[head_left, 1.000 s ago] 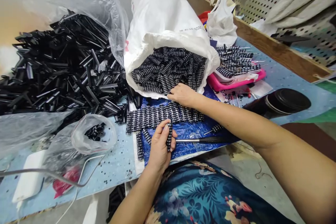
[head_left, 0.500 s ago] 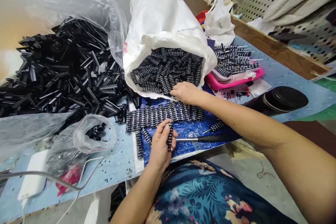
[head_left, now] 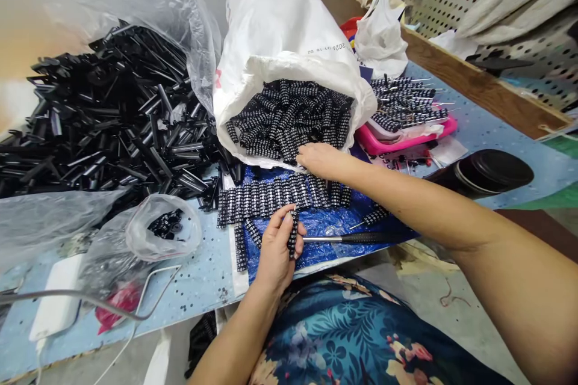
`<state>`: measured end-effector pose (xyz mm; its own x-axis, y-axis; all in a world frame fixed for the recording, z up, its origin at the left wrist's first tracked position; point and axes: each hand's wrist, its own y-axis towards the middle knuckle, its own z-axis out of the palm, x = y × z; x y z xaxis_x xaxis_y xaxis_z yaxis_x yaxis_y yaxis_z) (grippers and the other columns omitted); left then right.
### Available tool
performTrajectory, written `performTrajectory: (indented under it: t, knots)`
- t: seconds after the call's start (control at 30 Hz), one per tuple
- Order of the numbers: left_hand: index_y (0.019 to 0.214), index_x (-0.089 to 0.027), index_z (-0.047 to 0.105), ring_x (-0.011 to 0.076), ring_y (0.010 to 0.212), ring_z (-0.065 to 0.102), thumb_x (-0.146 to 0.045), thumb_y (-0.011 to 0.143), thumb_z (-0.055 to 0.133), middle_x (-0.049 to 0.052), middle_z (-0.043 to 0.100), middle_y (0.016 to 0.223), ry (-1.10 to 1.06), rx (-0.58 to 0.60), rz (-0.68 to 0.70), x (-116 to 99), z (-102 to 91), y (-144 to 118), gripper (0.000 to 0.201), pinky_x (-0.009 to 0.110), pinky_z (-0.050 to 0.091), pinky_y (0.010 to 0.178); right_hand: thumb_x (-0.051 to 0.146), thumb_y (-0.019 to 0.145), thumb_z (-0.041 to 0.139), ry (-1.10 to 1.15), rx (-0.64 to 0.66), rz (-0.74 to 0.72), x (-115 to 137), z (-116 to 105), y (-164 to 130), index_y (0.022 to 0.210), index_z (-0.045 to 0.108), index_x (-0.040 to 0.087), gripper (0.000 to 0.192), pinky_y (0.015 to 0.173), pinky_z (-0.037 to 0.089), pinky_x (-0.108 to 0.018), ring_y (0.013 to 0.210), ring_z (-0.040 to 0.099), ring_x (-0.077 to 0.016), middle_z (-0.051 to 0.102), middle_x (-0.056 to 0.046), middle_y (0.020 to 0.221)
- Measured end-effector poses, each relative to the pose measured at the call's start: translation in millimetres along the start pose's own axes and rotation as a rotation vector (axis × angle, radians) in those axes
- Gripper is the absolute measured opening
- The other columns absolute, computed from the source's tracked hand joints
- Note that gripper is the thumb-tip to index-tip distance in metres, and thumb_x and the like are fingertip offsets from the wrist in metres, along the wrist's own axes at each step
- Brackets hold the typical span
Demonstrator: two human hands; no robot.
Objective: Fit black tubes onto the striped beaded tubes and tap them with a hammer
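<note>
My left hand (head_left: 276, 249) grips a short black strip with white digits (head_left: 293, 231), held upright over a blue sheet (head_left: 325, 225). My right hand (head_left: 320, 160) reaches to the mouth of a white sack (head_left: 280, 30), its fingers down among the black numbered strips (head_left: 289, 117) that fill the sack. A row of the same strips (head_left: 275, 195) lies side by side on the blue sheet between my two hands. A screwdriver-like tool (head_left: 352, 239) with a black handle lies just right of my left hand.
A big heap of black plastic parts (head_left: 112, 114) on clear plastic fills the left. A small clear bag (head_left: 162, 231) holds a few black bits. A pink tray (head_left: 406, 132) with pinned strips and a black lidded container (head_left: 478, 174) sit right. A wooden rail (head_left: 469, 87) borders the back.
My right hand has shifted slightly up toward the sack's mouth. My left hand keeps holding the strip in the same place.
</note>
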<state>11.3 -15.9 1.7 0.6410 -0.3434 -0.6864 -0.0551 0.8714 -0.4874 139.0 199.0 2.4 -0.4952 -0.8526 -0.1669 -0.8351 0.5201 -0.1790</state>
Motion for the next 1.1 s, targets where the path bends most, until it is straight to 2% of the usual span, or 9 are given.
performTrajectory:
  t: [0.1,0.23,0.33,0.5,0.7,0.8,0.9,1.0,1.1]
  knots:
    - [0.124,-0.017,0.051,0.0059,0.047,0.041,-0.046,0.084,0.069,0.001,0.06,0.073,0.009,0.012,0.005,0.7,-1.5,-0.1,0.052,0.017,0.027,0.044,0.008,0.097,0.044,-0.001,-0.017,0.034,-3.0,0.6,-5.7,0.101,0.065,0.012,0.021,0.063,0.03,-0.032,0.088,0.055,-0.022,0.059,-0.012,0.102]
    - [0.124,-0.017,0.052,0.006,0.048,0.041,-0.046,0.084,0.069,0.001,0.059,0.072,0.016,0.011,0.008,2.1,-0.3,-1.4,0.053,0.017,0.028,0.045,0.011,0.099,0.047,0.001,-0.049,-0.07,-7.9,5.4,-10.2,0.103,0.062,0.014,0.015,0.068,0.03,-0.032,0.095,0.051,-0.0226,0.061,-0.009,0.1]
    - [0.124,-0.017,0.052,0.0061,0.049,0.041,-0.046,0.082,0.071,0.001,0.059,0.073,0.024,0.015,-0.002,2.6,3.7,-2.5,0.054,0.017,0.029,0.045,0.013,0.099,0.048,-0.021,-0.053,-0.111,-7.7,6.8,-7.9,0.102,0.061,0.015,0.014,0.067,0.028,-0.032,0.093,0.05,-0.023,0.062,-0.009,0.096]
    - [0.124,-0.017,0.052,0.0061,0.048,0.042,-0.047,0.082,0.071,0.001,0.06,0.073,0.032,-0.001,0.012,2.0,5.2,-2.4,0.056,0.017,0.026,0.043,0.015,0.099,0.048,-0.033,-0.051,-0.107,-5.6,4.2,-3.1,0.094,0.064,0.013,0.016,0.068,0.029,-0.033,0.091,0.052,-0.0233,0.061,-0.01,0.096]
    - [0.123,-0.017,0.053,0.0063,0.047,0.043,-0.047,0.081,0.072,0.001,0.06,0.073,0.04,-0.006,0.01,1.7,4.1,0.4,0.055,0.017,0.025,0.042,0.017,0.099,0.048,0.085,-0.099,0.014,-12.7,5.4,-16.4,0.106,0.062,0.015,0.016,0.067,0.031,-0.03,0.088,0.054,-0.0191,0.061,-0.008,0.097]
    - [0.122,-0.017,0.053,0.0063,0.046,0.043,-0.047,0.081,0.072,0.001,0.06,0.072,0.049,0.011,-0.002,3.6,9.1,2.5,0.055,0.017,0.025,0.042,0.015,0.098,0.05,0.055,-0.086,-0.007,-13.5,6.7,-19.2,0.108,0.064,0.017,0.017,0.063,0.027,-0.03,0.087,0.055,-0.0197,0.059,-0.009,0.1]
    - [0.122,-0.017,0.053,0.006,0.047,0.042,-0.048,0.08,0.073,0.001,0.06,0.072,0.048,0.018,-0.01,5.2,14.1,3.3,0.055,0.017,0.027,0.043,0.013,0.097,0.05,0.024,-0.052,-0.041,-10.1,7.4,-12.5,0.102,0.066,0.017,0.017,0.062,0.025,-0.032,0.085,0.055,-0.0208,0.059,-0.009,0.095]
    - [0.122,-0.017,0.053,0.006,0.047,0.042,-0.048,0.079,0.074,0.001,0.06,0.072,0.046,0.01,-0.012,4.8,14.4,3.2,0.057,0.017,0.028,0.044,0.012,0.098,0.045,0.029,-0.044,-0.069,-8.1,7.7,-3.5,0.097,0.065,0.014,0.02,0.064,0.028,-0.032,0.087,0.056,-0.0218,0.059,-0.01,0.093]
    - [0.123,-0.017,0.053,0.0063,0.047,0.043,-0.047,0.079,0.074,0.001,0.06,0.072,0.05,-0.01,-0.001,2.8,10.2,3.1,0.058,0.017,0.026,0.042,0.012,0.096,0.046,0.051,-0.067,-0.039,-11.5,4.4,-3.2,0.105,0.062,0.012,0.018,0.065,0.032,-0.032,0.085,0.056,-0.0213,0.06,-0.01,0.096]
